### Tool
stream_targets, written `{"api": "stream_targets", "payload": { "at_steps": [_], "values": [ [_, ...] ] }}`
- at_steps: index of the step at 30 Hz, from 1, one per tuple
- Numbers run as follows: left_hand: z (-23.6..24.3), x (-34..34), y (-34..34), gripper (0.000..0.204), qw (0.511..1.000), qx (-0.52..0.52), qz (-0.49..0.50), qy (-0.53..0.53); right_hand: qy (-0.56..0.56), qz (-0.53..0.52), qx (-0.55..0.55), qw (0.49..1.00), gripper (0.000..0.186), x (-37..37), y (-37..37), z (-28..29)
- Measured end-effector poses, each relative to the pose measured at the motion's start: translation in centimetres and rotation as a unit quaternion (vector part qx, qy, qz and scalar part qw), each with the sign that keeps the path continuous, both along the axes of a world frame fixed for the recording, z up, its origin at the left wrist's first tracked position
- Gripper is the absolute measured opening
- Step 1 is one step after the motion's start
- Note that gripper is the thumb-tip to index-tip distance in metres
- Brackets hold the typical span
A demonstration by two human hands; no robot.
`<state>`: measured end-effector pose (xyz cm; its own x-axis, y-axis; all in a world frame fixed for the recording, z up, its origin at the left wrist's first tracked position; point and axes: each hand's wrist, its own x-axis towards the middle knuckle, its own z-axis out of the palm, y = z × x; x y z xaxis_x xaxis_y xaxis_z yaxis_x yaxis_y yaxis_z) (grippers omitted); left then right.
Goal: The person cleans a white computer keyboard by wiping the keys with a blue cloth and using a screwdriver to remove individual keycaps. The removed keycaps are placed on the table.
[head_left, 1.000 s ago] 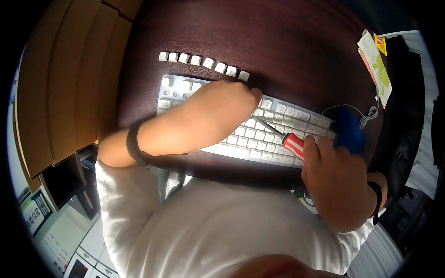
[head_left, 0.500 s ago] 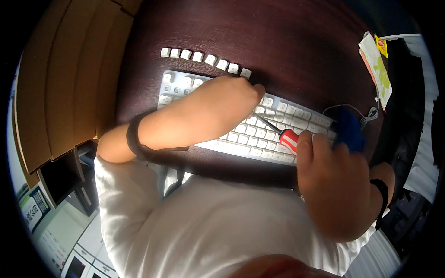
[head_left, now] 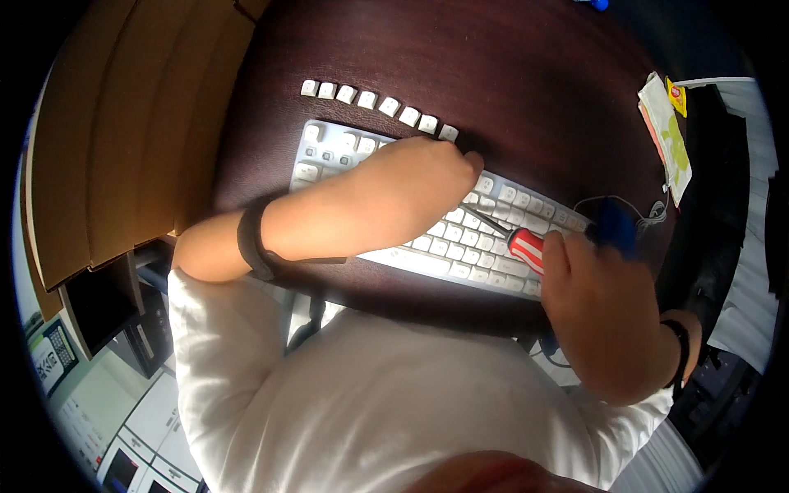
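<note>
A white keyboard (head_left: 421, 261) lies on the dark desk, slanting down to the right. Part of its upper left shows bare switches (head_left: 327, 156) with no caps on them. Over its upper middle is my left hand (head_left: 415, 185), fingers curled down; its palm side and whatever it may pinch are hidden. My right hand (head_left: 598, 304) is closed round the red-and-white handle of a screwdriver (head_left: 526, 246). The shaft points up-left among the keys, and its tip is hidden by my left hand. Beyond the keyboard stand several loose white keycaps (head_left: 367, 99) in a row.
Tall brown cardboard (head_left: 140, 123) borders the desk on the left. To the right lie a blue cloth-like thing (head_left: 616, 228), a coiled white cable (head_left: 655, 214), a green-and-white packet (head_left: 667, 140) and a small yellow wrapper (head_left: 677, 97). A dark chair-like edge runs beyond them.
The view has shifted a little, so the keyboard and keycaps sit slightly farther right. Both hands keep nearly the same place over the keyboard, the screwdriver still in my right hand.
</note>
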<state>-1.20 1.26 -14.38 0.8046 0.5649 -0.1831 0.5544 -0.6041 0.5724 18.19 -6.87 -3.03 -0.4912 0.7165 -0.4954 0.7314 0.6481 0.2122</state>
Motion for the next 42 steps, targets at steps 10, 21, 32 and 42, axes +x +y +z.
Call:
{"api": "stream_targets", "payload": {
  "at_steps": [10, 21, 32, 42],
  "values": [
    [0.3, 0.2, -0.3, 0.020, 1.000, 0.002, 0.010, 0.004, 0.276, -0.109, 0.079, 0.952, 0.042, 7.6, -3.9, -8.8],
    [0.8, -0.2, 0.4, 0.017, 0.999, 0.016, 0.003, -0.033, 0.366, -0.168, 0.043, 0.915, 0.038, 9.5, -3.7, -11.2],
    [1.7, 2.4, 3.4, 0.014, 0.991, 0.131, 0.022, 0.014, 0.532, -0.241, 0.060, 0.809, 0.037, 12.0, -2.4, -11.0],
    [-0.2, 3.4, 4.5, 0.016, 0.984, 0.149, 0.005, 0.096, 0.527, -0.221, 0.064, 0.818, 0.038, 12.5, -2.7, -11.9]
  ]
}}
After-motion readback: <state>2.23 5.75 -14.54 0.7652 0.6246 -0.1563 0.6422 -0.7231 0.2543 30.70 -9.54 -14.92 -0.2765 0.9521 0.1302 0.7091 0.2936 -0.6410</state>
